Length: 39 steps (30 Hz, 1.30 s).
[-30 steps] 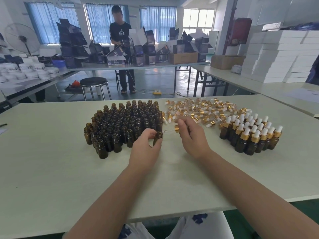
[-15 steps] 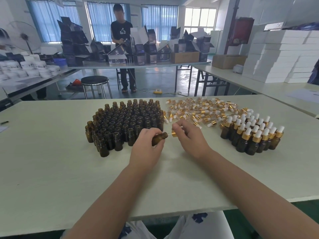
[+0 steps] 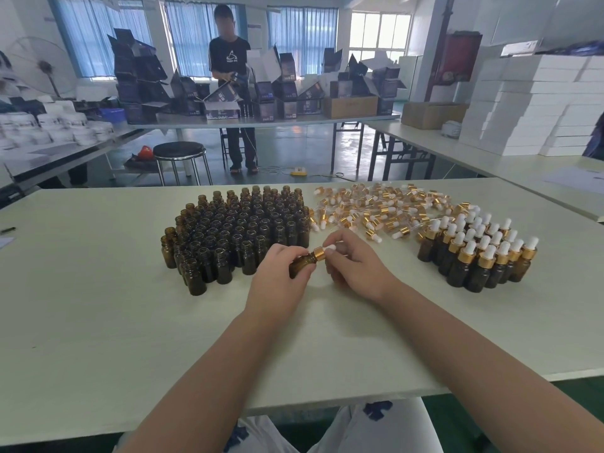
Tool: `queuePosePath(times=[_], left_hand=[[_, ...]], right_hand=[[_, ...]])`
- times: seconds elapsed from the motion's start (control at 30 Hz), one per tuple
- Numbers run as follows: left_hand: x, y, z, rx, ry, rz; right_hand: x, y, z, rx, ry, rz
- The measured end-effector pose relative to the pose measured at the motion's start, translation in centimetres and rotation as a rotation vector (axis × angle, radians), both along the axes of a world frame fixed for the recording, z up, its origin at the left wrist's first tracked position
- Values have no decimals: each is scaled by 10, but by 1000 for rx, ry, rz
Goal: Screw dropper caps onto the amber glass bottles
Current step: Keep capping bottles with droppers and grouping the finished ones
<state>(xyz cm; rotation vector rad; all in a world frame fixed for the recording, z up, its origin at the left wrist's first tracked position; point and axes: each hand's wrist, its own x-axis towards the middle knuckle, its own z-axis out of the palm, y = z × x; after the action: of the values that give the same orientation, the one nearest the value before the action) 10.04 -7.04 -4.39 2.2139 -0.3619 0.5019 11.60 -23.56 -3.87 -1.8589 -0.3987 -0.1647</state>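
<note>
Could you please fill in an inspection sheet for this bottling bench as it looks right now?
Surface: pale table, carrying three groups of parts.
Job's things: uncapped amber bottles clustered left; loose dropper caps heaped behind; capped bottles standing right.
Clutter: small dark object at the left edge, unidentifiable.
Grippers: left hand grips a tilted bottle; right hand pinches the dropper cap on its neck.
Cables: yellow power strip with cord on the floor beyond.
Surroundings: person at a far table of dark cartons; stool; stacked white boxes right.
</note>
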Motion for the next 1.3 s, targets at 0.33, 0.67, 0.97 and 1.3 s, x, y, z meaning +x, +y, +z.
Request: queuePosePath(times=[0.33, 0.67, 0.97, 1.3], left_hand=[[-1, 1, 0, -7, 14, -12], [-2, 1, 0, 12, -2, -52], [-1, 1, 0, 4, 3, -31], [0, 1, -2, 12, 12, -39]], right_hand=[[2, -3, -1, -124, -79, -70], [4, -5, -2, -342, -104, -159], [-1, -6, 4, -257, -72, -107], [1, -6, 2, -364, -100, -152]])
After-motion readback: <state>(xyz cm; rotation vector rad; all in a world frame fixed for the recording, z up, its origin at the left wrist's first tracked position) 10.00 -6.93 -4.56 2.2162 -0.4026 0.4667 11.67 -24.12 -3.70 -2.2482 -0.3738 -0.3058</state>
